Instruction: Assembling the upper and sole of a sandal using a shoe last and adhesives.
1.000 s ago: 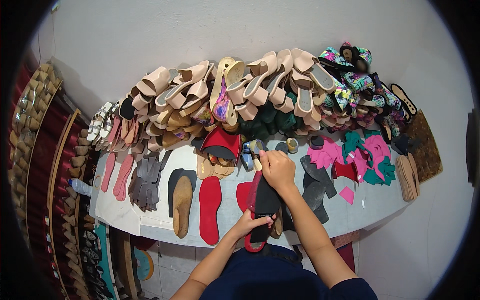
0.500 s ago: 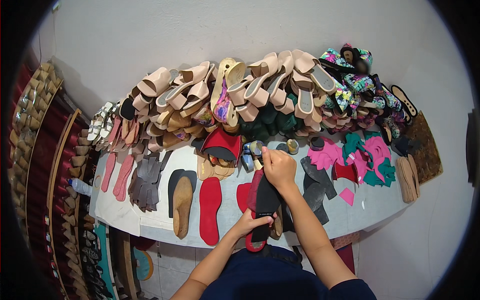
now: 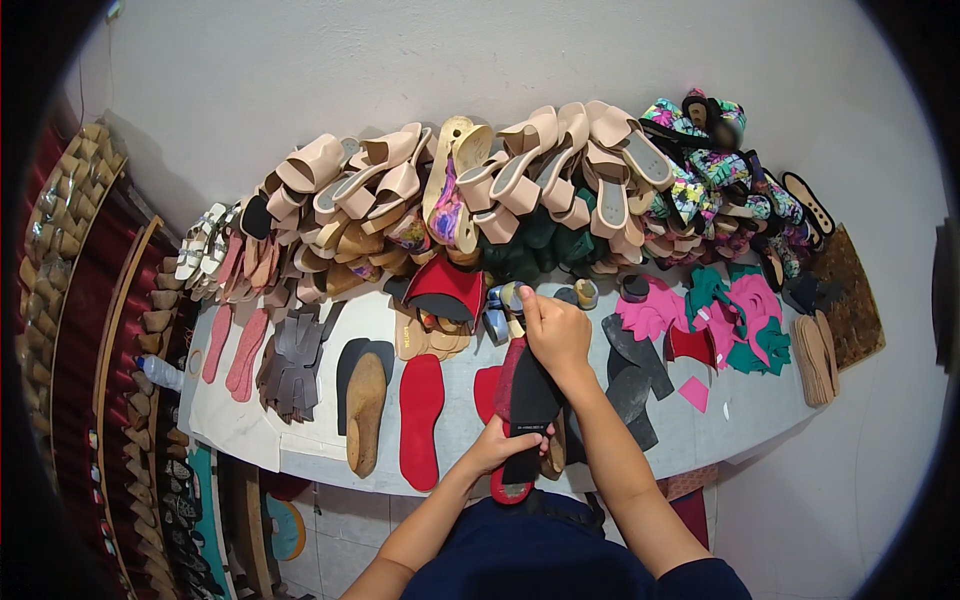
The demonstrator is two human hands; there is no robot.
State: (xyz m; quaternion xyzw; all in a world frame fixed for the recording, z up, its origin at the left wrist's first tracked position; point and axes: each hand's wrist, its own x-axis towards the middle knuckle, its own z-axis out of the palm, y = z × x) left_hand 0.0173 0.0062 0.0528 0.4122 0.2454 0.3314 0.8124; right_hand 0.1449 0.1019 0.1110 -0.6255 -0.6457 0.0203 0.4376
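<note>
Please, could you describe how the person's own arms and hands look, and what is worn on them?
The left hand and right hand wear no gloves; no watch or bracelet shows. The forearms are bare. A short navy sleeve shows on the right arm.

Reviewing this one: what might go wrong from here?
The red-and-black shoe piece might slip if the left hand or right hand loosens; its lower end is by the near edge of the table. The wooden last at left also lies near that edge and might fall. Heaped beige sandals might slide if bumped.

Light is soft and even; edges bow; corners are black.
</note>
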